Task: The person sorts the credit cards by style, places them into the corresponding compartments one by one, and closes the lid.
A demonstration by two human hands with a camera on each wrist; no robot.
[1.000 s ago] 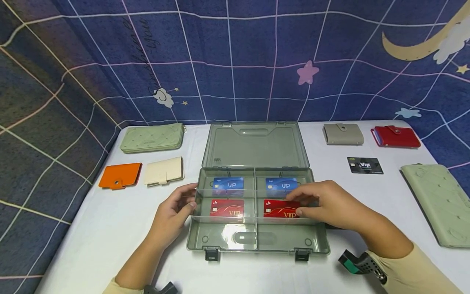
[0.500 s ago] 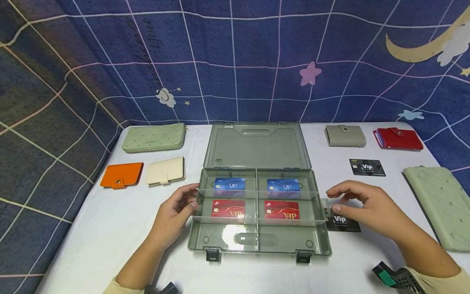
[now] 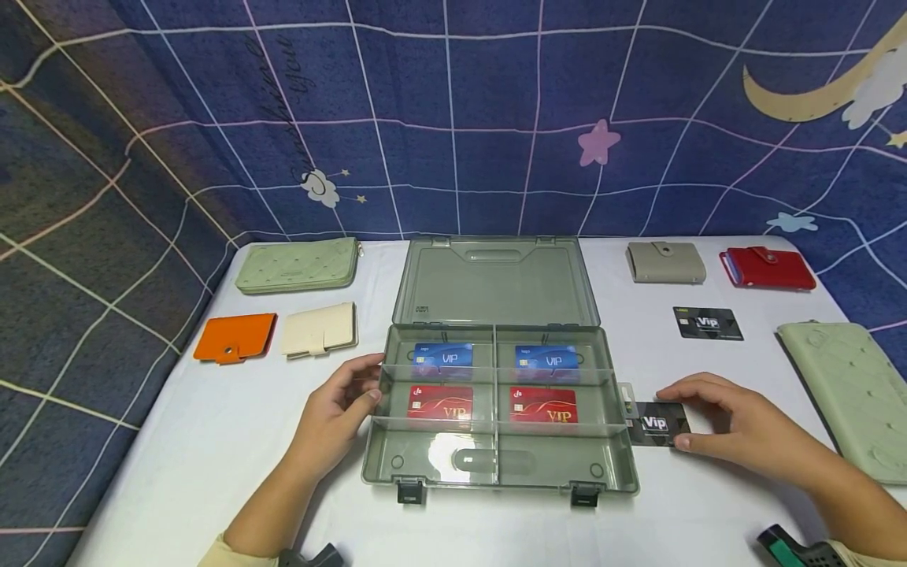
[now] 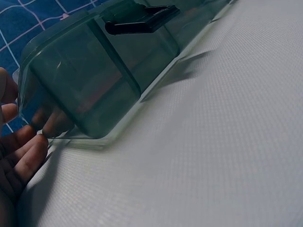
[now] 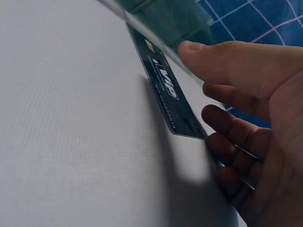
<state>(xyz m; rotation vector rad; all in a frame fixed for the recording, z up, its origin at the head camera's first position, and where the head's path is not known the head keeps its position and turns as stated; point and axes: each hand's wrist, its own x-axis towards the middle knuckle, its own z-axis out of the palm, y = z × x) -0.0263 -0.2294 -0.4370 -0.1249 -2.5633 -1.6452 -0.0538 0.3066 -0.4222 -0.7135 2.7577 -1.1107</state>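
Observation:
A transparent grey-green divided box (image 3: pixel 432 453) lies with its lid (image 3: pixel 496 283) folded back. Two blue VIP cards (image 3: pixel 442 358) are in its back compartments, and two red VIP cards (image 3: pixel 440 400) in the middle row. My left hand (image 3: pixel 333 417) touches the box's left wall with bent fingers, also visible in the left wrist view. Right of the box, a black VIP card (image 3: pixel 659 425) lies flat on the cloth with its left end at the box's side. My right hand (image 3: pixel 737 425) hovers over that card's right end, thumb near its corner; nothing is gripped.
Another black VIP card (image 3: pixel 708 323) lies farther back right. Around it are a grey card holder (image 3: pixel 666 262), a red card holder (image 3: pixel 768 268) and a large green wallet (image 3: pixel 846 398). To the left lie a green wallet (image 3: pixel 298 266), an orange one (image 3: pixel 234 339) and a cream one (image 3: pixel 319 331).
My right hand has left the red card in the middle right compartment and moved right, out of the box, to the black card beside it. The left hand stays at the box.

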